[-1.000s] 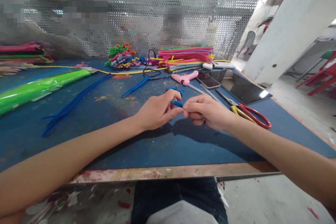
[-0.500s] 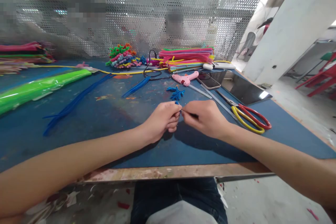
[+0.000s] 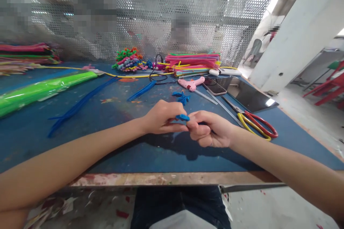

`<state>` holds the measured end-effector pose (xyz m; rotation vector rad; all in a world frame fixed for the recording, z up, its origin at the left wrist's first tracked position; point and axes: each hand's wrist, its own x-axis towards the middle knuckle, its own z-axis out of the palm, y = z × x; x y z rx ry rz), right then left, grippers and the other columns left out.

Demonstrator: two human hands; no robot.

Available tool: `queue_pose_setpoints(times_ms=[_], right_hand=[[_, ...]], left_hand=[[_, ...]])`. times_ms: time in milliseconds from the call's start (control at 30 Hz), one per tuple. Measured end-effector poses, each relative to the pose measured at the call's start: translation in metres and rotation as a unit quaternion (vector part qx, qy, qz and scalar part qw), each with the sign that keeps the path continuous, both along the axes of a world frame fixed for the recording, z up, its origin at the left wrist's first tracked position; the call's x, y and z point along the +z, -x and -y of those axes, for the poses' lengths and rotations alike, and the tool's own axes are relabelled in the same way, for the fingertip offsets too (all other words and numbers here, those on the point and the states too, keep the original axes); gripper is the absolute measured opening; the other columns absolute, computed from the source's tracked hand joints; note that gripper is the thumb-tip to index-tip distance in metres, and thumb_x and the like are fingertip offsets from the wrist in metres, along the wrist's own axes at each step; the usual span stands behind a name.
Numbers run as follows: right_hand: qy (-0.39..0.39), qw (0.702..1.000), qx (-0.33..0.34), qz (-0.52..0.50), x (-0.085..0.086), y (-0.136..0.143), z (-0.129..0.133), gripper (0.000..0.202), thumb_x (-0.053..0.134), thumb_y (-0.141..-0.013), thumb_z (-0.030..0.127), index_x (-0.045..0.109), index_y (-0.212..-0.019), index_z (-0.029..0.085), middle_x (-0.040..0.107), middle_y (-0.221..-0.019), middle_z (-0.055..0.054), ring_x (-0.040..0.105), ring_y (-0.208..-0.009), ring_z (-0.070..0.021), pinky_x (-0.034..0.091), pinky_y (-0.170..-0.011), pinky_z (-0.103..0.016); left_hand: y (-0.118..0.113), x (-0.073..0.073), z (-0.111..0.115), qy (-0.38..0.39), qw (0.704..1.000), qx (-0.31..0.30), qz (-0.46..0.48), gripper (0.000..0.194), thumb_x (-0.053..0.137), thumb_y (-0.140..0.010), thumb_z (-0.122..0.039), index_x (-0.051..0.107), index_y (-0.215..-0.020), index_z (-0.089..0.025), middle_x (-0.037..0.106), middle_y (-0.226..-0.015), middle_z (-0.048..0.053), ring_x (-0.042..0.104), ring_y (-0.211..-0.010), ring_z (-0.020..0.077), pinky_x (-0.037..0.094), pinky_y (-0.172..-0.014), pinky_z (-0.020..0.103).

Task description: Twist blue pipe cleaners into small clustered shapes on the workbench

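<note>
A small piece of blue pipe cleaner is held between my two hands above the blue tabletop. My right hand pinches its right end, with the other fingers curled. My left hand has its fingers closed around the left side of the same piece. Just beyond my hands lie several small twisted blue pieces. Farther left on the table are a short bundle of blue stems and a longer blue bundle.
Scissors with red and yellow handles lie right of my hands, near a black tablet, a phone and a pink glue gun. Colourful stem bundles line the mesh. A green packet lies left.
My right hand has turned so its curled fingers show, and it sits slightly lower. My left hand's fingers have shifted, and more of the blue piece is visible between the hands.
</note>
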<state>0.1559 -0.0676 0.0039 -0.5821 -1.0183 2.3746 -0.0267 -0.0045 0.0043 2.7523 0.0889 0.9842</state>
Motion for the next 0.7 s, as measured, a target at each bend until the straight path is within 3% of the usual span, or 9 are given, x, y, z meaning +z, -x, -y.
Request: queue_pose_setpoints(times_ms=[67, 133, 233, 333, 400, 500, 600, 700], right_hand=[[0.043, 0.998, 0.039, -0.017, -0.003, 0.000, 0.000, 0.018, 0.042, -0.080, 0.016, 0.049, -0.064, 0.014, 0.021, -0.046, 0.010, 0.008, -0.042, -0.0043, 0.017, -0.034, -0.010], [0.064, 0.996, 0.055, -0.019, -0.007, 0.002, 0.000, 0.020, 0.041, -0.081, 0.015, 0.050, -0.064, 0.013, 0.021, -0.046, 0.010, 0.008, -0.042, -0.0040, 0.017, -0.034, -0.009], [0.061, 0.997, 0.040, -0.025, -0.011, 0.004, 0.000, 0.020, 0.041, -0.082, 0.015, 0.051, -0.065, 0.012, 0.022, -0.045, 0.010, 0.008, -0.042, -0.0037, 0.018, -0.034, -0.009], [0.040, 0.999, 0.021, -0.022, -0.012, 0.005, 0.002, 0.019, 0.044, -0.081, 0.016, 0.052, -0.065, 0.012, 0.023, -0.045, 0.009, 0.010, -0.042, -0.0034, 0.019, -0.034, -0.009], [0.025, 1.000, 0.011, -0.015, -0.012, 0.005, 0.003, 0.018, 0.045, -0.081, 0.017, 0.052, -0.065, 0.012, 0.024, -0.045, 0.010, 0.010, -0.041, -0.0032, 0.018, -0.035, -0.010], [-0.050, 0.998, -0.035, 0.015, -0.009, 0.002, 0.000, 0.017, 0.049, -0.082, 0.020, 0.053, -0.067, 0.012, 0.028, -0.044, 0.010, 0.013, -0.040, -0.0024, 0.018, -0.036, -0.011], [-0.167, 0.979, -0.081, 0.088, -0.004, -0.006, -0.006, 0.020, 0.052, -0.084, 0.026, 0.058, -0.072, 0.011, 0.042, -0.048, 0.006, 0.021, -0.038, -0.0013, 0.022, -0.038, -0.014], [-0.212, 0.962, -0.094, 0.144, 0.000, -0.014, -0.011, 0.020, 0.053, -0.084, 0.027, 0.059, -0.075, 0.010, 0.049, -0.053, 0.004, 0.025, -0.039, -0.0010, 0.022, -0.039, -0.014]], left_hand=[[0.002, 0.002, -0.001, -0.097, 0.995, -0.022, 0.007, 0.020, 0.050, -0.083, -0.038, 0.053, -0.074, -0.020, 0.058, -0.061, 0.000, 0.052, -0.053, 0.0104, 0.034, -0.052, 0.022], [0.003, 0.005, 0.001, -0.149, 0.989, -0.001, -0.002, 0.021, 0.046, -0.084, -0.034, 0.053, -0.070, -0.021, 0.059, -0.059, 0.000, 0.052, -0.053, 0.0103, 0.033, -0.052, 0.023], [0.003, 0.009, 0.006, -0.146, 0.988, 0.028, -0.049, 0.023, 0.042, -0.086, -0.027, 0.053, -0.067, -0.020, 0.059, -0.058, 0.000, 0.052, -0.052, 0.0102, 0.033, -0.053, 0.022], [0.003, 0.009, 0.009, -0.106, 0.992, 0.009, -0.066, 0.021, 0.043, -0.085, -0.026, 0.054, -0.068, -0.019, 0.060, -0.060, 0.001, 0.053, -0.054, 0.0109, 0.035, -0.055, 0.022], [0.003, 0.009, 0.011, -0.059, 0.996, 0.005, -0.061, 0.020, 0.044, -0.083, -0.024, 0.054, -0.066, -0.018, 0.058, -0.057, 0.000, 0.051, -0.052, 0.0099, 0.034, -0.053, 0.021], [-0.001, 0.007, 0.017, 0.070, 0.995, 0.062, -0.037, 0.022, 0.044, -0.082, -0.019, 0.055, -0.063, -0.017, 0.054, -0.054, -0.003, 0.045, -0.048, 0.0073, 0.032, -0.050, 0.019], [-0.005, 0.004, 0.020, 0.219, 0.967, 0.131, -0.011, 0.025, 0.044, -0.084, -0.023, 0.053, -0.061, -0.017, 0.047, -0.049, -0.006, 0.040, -0.043, 0.0061, 0.030, -0.046, 0.018], [-0.006, 0.001, 0.016, 0.318, 0.935, 0.156, 0.003, 0.028, 0.042, -0.086, -0.029, 0.046, -0.060, -0.018, 0.039, -0.043, -0.008, 0.035, -0.039, 0.0062, 0.029, -0.042, 0.019]])
